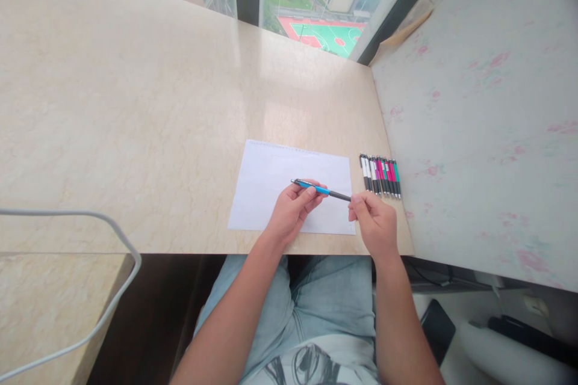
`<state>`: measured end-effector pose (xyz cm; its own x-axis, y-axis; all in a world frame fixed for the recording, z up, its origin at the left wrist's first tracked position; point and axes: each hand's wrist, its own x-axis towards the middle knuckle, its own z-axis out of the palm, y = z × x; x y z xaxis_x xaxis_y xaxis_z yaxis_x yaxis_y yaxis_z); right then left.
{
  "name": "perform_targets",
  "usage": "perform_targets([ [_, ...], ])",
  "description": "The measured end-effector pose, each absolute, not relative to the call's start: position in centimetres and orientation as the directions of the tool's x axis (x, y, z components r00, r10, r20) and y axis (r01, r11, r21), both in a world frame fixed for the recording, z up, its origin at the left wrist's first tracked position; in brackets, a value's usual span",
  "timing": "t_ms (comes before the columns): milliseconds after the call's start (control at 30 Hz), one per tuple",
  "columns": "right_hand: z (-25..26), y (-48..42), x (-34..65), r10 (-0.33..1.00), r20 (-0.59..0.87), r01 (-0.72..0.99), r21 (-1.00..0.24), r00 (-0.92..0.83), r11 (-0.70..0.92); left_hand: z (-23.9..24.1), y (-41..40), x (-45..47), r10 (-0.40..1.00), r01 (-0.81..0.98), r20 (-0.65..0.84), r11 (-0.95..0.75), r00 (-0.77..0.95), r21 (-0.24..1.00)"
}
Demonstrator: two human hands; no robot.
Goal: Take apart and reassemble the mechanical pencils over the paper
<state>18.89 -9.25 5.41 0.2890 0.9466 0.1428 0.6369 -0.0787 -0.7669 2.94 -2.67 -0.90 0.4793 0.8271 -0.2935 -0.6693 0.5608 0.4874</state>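
A blue and black pen (321, 189) is held level above a white sheet of paper (271, 183) on the beige marble sill (135, 132). My left hand (293, 209) grips the pen's blue half with closed fingers. My right hand (372, 219) pinches the pen's black end. Both hands hover over the sheet's near right part. A row of several pens (380, 175) with pink, green and white barrels lies just right of the sheet, close to my right hand.
A window (325, 6) runs along the far edge of the sill. A wall with faded floral paper (487, 120) stands on the right. A grey cable (103, 222) loops at the left. Dark objects (436, 328) lie on the floor under the sill.
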Motion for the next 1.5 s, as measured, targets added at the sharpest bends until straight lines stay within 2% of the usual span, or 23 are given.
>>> perform_targets([
  [267,4.6,-8.9,18.8,0.931,0.147,0.560,-0.826,0.333,-0.070,-1.0,-2.6,3.0,0.837,-0.667,-0.300,0.546,0.458,0.507],
  [400,4.2,-8.6,18.7,0.913,0.101,0.533,-0.834,0.396,-0.139,-0.7,-2.7,3.0,0.850,-0.666,-0.294,0.526,0.438,0.529],
  [533,3.3,-8.1,18.4,0.916,0.056,0.342,-0.935,0.396,-0.091,-0.4,-2.8,3.1,0.874,-0.678,-0.295,0.487,0.387,0.551],
  [633,2.5,-7.8,18.2,0.903,0.092,0.231,-0.973,0.419,-0.008,-0.3,-2.8,3.1,0.885,-0.675,-0.290,0.465,0.363,0.573],
  [733,2.0,-7.6,18.1,0.870,0.127,0.252,-0.968,0.477,0.003,-0.3,-2.8,3.2,0.892,-0.670,-0.283,0.452,0.353,0.589],
  [967,1.7,-7.2,18.2,0.856,0.079,0.335,-0.935,0.510,-0.114,-0.4,-2.9,3.2,0.904,-0.654,-0.261,0.425,0.338,0.626],
  [1200,1.5,-7.3,18.1,0.886,0.099,0.199,-0.980,0.454,0.007,-0.3,-2.8,3.3,0.900,-0.674,-0.313,0.435,0.303,0.597],
  [1500,1.6,-7.6,18.4,0.862,0.123,0.370,-0.925,0.493,-0.080,-0.5,-2.7,3.3,0.881,-0.674,-0.347,0.471,0.322,0.569],
])
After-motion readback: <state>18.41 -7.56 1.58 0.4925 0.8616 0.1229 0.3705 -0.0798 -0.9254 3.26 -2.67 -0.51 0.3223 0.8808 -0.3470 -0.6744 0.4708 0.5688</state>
